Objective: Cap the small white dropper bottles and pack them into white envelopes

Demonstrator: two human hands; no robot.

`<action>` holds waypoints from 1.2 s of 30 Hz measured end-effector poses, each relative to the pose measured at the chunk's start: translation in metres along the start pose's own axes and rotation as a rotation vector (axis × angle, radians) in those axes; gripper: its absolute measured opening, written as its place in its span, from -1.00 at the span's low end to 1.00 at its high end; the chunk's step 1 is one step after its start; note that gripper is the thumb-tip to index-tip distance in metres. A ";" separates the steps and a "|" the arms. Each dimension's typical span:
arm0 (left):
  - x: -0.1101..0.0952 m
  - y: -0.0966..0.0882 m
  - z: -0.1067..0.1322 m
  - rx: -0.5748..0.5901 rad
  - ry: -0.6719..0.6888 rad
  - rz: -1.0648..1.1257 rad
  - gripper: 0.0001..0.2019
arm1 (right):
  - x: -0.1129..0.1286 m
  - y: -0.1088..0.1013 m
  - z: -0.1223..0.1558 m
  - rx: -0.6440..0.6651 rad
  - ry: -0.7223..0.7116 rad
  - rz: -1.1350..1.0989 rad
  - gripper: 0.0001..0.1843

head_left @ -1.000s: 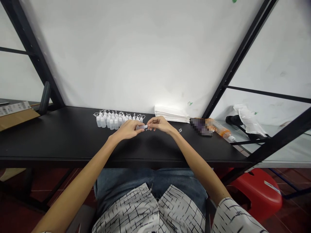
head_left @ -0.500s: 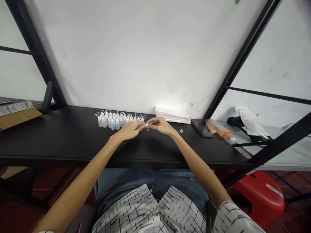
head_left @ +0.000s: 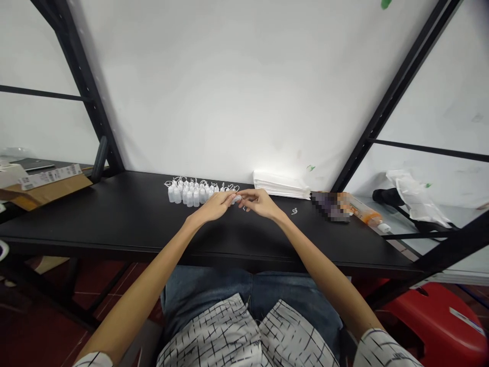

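I am listing: table (head_left: 126,219), black; bottles (head_left: 190,199), whitish, near its back edge; stool (head_left: 451,321), red, below its right front corner; shirt (head_left: 214,331), white, black broken-line grid.

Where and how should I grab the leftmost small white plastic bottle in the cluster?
Grip the leftmost small white plastic bottle around its rounded body, probably from the front left: it stands upright, with neighbouring bottles crowding its right.

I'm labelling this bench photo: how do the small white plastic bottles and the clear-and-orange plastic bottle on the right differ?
The small white plastic bottles stand upright; the clear-and-orange plastic bottle lies on its side. Each white bottle looks much smaller than the orange one. Both kinds have white tops.
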State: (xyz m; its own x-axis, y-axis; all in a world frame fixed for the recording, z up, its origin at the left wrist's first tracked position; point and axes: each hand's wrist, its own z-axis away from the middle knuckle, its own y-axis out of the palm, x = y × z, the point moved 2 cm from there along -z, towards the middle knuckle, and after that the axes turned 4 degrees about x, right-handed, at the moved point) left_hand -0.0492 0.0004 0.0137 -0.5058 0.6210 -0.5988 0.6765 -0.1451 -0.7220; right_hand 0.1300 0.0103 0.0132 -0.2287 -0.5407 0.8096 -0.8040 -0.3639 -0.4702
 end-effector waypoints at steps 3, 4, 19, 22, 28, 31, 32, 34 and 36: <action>0.001 0.000 0.000 -0.026 -0.001 -0.006 -0.58 | 0.001 0.001 0.000 0.002 -0.012 0.003 -0.63; 0.001 0.000 0.000 -0.031 -0.001 -0.011 -0.57 | 0.002 0.001 0.000 0.000 -0.014 0.009 -0.64; 0.003 0.002 0.000 0.039 -0.035 0.127 -0.62 | 0.001 0.002 0.003 -0.049 0.010 0.075 -0.70; 0.003 0.002 0.000 0.079 -0.035 0.200 -0.62 | 0.002 0.001 0.004 -0.036 0.029 0.075 -0.70; 0.003 0.002 0.000 0.121 -0.093 0.300 -0.61 | 0.007 0.000 0.005 -0.002 0.024 0.097 -0.72; -0.001 0.001 0.001 0.132 -0.119 0.351 -0.62 | 0.007 0.001 0.005 -0.006 0.019 0.096 -0.74; -0.002 0.000 0.002 0.138 -0.128 0.370 -0.62 | 0.007 0.001 0.005 -0.005 0.024 0.088 -0.73; -0.005 -0.001 0.003 0.156 -0.148 0.407 -0.63 | 0.008 0.001 0.005 0.004 0.039 0.067 -0.71; -0.005 -0.002 0.003 0.175 -0.165 0.445 -0.63 | 0.009 0.001 0.006 0.016 0.052 0.044 -0.69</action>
State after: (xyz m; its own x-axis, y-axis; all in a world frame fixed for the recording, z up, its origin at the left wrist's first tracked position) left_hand -0.0495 -0.0052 0.0167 -0.2767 0.3414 -0.8982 0.7531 -0.5036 -0.4234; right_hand 0.1307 0.0007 0.0177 -0.2924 -0.5164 0.8049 -0.7838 -0.3527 -0.5111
